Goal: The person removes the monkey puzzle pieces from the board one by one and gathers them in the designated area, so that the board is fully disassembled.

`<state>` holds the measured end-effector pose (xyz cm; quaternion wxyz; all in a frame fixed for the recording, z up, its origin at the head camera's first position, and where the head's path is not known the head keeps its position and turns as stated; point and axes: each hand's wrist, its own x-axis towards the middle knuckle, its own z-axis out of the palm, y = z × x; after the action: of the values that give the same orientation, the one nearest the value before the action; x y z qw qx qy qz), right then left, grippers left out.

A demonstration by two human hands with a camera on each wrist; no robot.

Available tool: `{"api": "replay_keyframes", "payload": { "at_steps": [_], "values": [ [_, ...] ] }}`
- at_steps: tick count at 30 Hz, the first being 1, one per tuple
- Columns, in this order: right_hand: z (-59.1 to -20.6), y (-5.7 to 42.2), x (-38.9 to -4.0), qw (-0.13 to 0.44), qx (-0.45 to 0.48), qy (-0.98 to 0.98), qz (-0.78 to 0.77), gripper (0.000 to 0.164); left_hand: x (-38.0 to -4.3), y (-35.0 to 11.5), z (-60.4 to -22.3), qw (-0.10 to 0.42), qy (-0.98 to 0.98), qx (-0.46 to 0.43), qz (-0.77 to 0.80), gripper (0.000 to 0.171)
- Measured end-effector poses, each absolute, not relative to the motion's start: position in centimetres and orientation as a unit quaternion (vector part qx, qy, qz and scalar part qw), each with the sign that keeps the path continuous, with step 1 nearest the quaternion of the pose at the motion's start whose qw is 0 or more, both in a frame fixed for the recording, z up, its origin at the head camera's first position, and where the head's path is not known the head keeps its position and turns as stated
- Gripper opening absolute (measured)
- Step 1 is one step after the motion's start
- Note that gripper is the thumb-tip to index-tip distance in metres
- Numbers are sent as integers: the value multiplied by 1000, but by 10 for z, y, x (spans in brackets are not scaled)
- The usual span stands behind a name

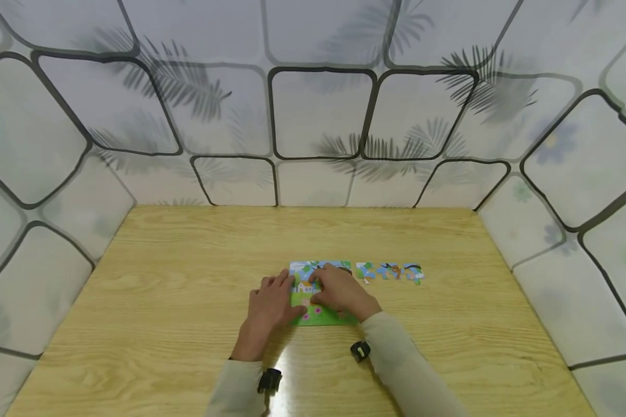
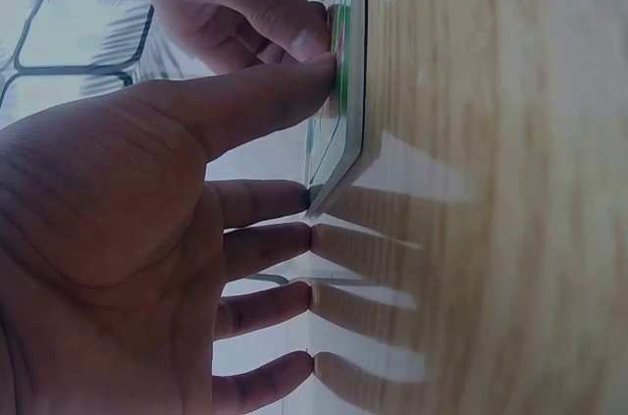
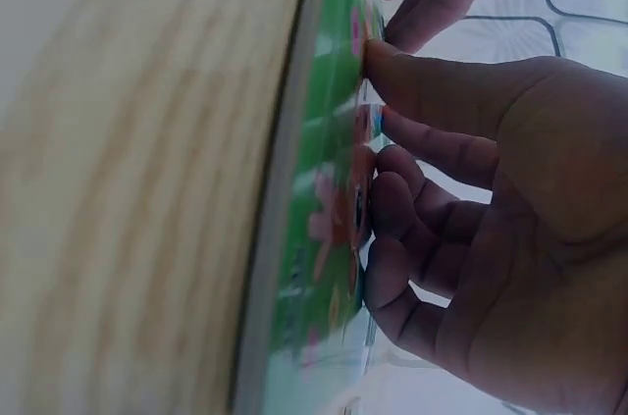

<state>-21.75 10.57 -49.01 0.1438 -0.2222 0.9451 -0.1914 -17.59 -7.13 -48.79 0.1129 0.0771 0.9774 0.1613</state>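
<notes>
A jigsaw puzzle board point(image 1: 328, 319) with a green lower part, a small house and pink flowers lies flat on the table. My left hand point(image 1: 271, 304) is at its left side, the thumb resting on the board's edge and the other fingertips touching the tabletop with fingers nearly straight. Over the board, my right hand point(image 1: 339, 289) has thumb and index finger on a puzzle piece point(image 3: 374, 121), mostly hidden by the fingers; its other fingers are curled against the board. Loose puzzle pieces point(image 1: 390, 270) lie in a row just right of the board.
The wooden table point(image 1: 188, 249) extends around the board on all sides. Pale patterned walls point(image 1: 318, 116) stand at its back and both sides. A dark wrist camera point(image 1: 269, 380) is worn on the left sleeve, another dark camera point(image 1: 360, 351) on the right.
</notes>
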Motion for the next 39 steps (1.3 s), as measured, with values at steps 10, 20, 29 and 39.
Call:
{"api": "replay_keyframes", "payload": {
  "at_steps": [10,20,29,39],
  "values": [
    [-490,102,-220,161,-202,933,-250,29,-175,-71,-488,88,982,66,154,70],
    [-491,108,-215,181,-174,905,-344,10,-174,-70,-489,80,983,63,150,70],
    [-493,127,-214,167,-159,895,-381,14,-174,-66,-487,75,982,64,160,69],
    [-494,177,-202,73,-124,921,-362,22,-176,-65,-489,81,982,60,159,69]
  ]
}}
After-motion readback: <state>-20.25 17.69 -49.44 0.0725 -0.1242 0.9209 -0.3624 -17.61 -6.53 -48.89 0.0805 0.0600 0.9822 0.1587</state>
